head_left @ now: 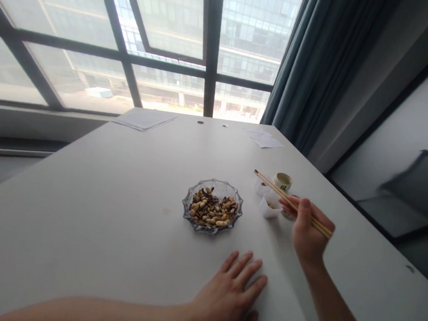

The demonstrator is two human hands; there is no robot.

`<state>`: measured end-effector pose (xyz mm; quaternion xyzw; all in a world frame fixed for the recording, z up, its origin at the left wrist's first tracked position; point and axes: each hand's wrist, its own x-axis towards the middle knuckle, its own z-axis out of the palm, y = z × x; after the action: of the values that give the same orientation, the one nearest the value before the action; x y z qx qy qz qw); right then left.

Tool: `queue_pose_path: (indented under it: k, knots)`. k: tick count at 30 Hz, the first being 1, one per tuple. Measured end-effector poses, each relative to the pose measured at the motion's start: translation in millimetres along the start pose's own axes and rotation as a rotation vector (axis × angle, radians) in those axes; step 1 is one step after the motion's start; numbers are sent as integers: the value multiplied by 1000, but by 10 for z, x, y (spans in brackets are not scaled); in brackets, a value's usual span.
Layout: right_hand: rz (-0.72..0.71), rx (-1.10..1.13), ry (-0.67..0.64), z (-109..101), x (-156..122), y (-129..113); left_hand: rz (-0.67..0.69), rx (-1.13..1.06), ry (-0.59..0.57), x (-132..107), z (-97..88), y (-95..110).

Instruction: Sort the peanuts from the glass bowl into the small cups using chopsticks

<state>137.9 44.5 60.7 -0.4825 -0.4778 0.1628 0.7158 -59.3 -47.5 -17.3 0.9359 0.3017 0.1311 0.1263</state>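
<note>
My right hand (pixel 310 232) is closed around a pair of wooden chopsticks (pixel 276 189), which slant up and left over the small cups. A tiny dark bit shows at the chopstick tips; whether it is a seed I cannot tell. Below the sticks stand a white cup (pixel 269 210) with something tan inside and, just behind, another white cup (pixel 259 188) with a dark bit in it. Palm down, fingers spread, my left hand (pixel 231 293) rests on the table in front of the scalloped glass bowl (pixel 210 232). Peanuts (pixel 211 220) and dark seeds (pixel 206 207) lie mixed in that bowl.
A cream cup (pixel 284 182) with a dark mark stands behind the white cups. Another round item (pixel 287 215) is mostly hidden by my right hand. Papers (pixel 143 120) and more sheets (pixel 265 140) lie at the far end of the white table (pixel 102 211), near the windows.
</note>
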Motion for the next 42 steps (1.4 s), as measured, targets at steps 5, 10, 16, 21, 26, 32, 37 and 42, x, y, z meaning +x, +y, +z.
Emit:
queue_pose_path:
  k: [5,10,16,21,26,32,37,42]
  knots:
    - [26,-3,127,-130,169,104,2,-13,-17,-3,-22,-10]
    - [56,-1,85,-154,189,184,-4,-17,-15,-2,-21,-1]
    - [52,13,73,-115,119,85,-7,-15,-19,3,-34,10]
    - [-32,28,-149,-81,-49,-92,-2,-11,-19,10,-35,-3]
    - [-223,-118,-509,-40,-191,-228,2,-5,-6,13,-13,-5]
    - [-254,-184,-655,17,-275,-260,0,14,-19,17,-11,11]
    - [-186,-205,-635,-5,-302,-349,7,18,-30,23,-19,8]
    - [-159,-238,-624,10,-331,-425,4,19,-37,37,-24,14]
